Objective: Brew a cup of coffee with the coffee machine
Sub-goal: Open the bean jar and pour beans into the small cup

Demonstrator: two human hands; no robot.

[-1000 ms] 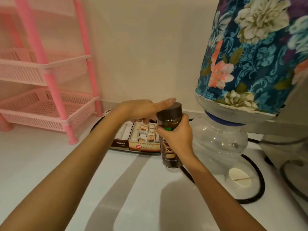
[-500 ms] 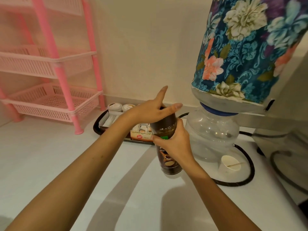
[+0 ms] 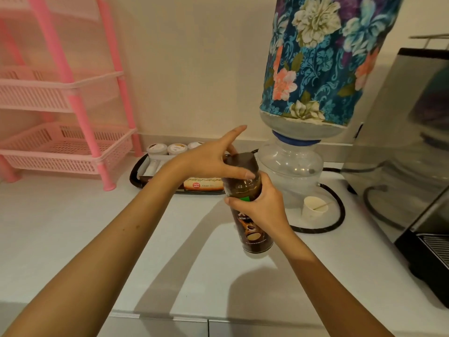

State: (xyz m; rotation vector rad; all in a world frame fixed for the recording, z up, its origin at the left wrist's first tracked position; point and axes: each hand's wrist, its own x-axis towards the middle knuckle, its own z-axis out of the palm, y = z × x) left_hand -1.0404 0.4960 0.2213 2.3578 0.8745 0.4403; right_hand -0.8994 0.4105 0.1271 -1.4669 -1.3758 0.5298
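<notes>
A tall jar of instant coffee (image 3: pixel 252 234) with a dark brown lid (image 3: pixel 245 159) is held above the white counter. My right hand (image 3: pixel 262 207) grips the jar round its middle. My left hand (image 3: pixel 211 159) grasps the lid from the left, thumb across the front and index finger pointing up. A small white paper cup (image 3: pixel 313 210) with a wooden stirrer stands to the right of the jar. The steel coffee machine (image 3: pixel 418 147) stands at the far right, its drip tray (image 3: pixel 435 246) at the edge.
A water bottle in a flowered cover (image 3: pixel 315 59) sits upside down on a clear dispenser base (image 3: pixel 289 166). A black cable (image 3: pixel 335 215) loops round the cup. A dark tray (image 3: pixel 136 176) with tea boxes and small tubs lies behind the hands. A pink rack (image 3: pixel 73 100) stands left.
The jar has been lifted and drawn nearer. My left hand has shifted from lying over the lid to gripping its side. The view has widened to show the coffee machine.
</notes>
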